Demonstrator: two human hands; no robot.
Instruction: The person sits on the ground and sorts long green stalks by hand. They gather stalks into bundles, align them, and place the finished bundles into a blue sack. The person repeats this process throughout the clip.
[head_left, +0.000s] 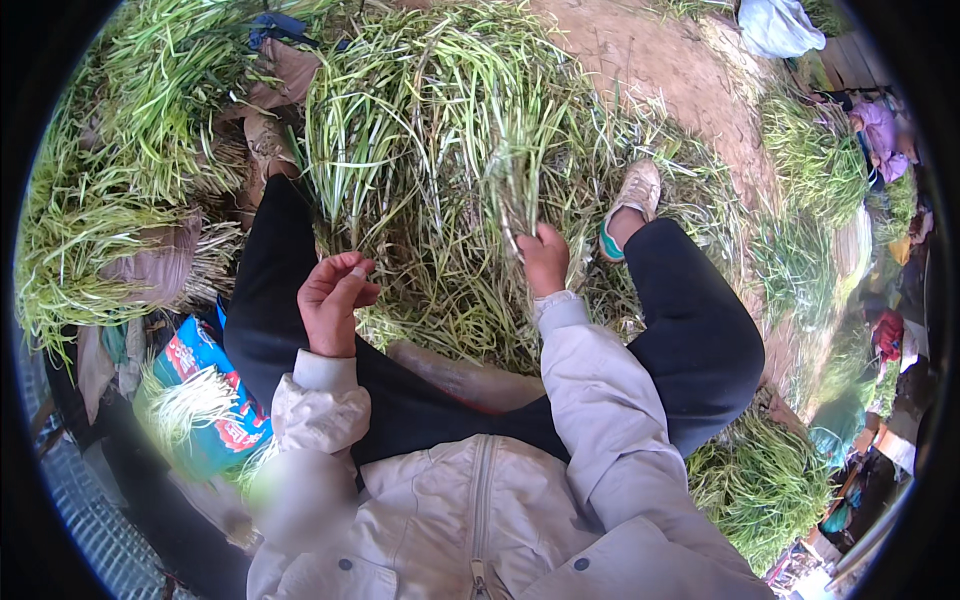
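Observation:
My right hand (545, 259) is closed around the lower ends of a small bunch of long green stalks (517, 176), whose leaves point away from me. Left of it, my left hand (337, 300) is raised with its thumb against the curled fingers; whether a thin stalk is pinched there cannot be told. A large heap of loose green leafy stalks (420, 135) lies on the ground between my spread legs, beneath both hands. Pale, cut-looking stalks (196, 401) rest on a blue and red printed bag (247, 420) beside my leg at the left.
Bundled stalks with wrapped middles (154, 259) are stacked at the left. More green piles (810, 157) line the right, beyond a strip of bare soil (675, 75). A white plastic bag (780, 28) lies at the top right. A person in purple (881, 139) is at the far right.

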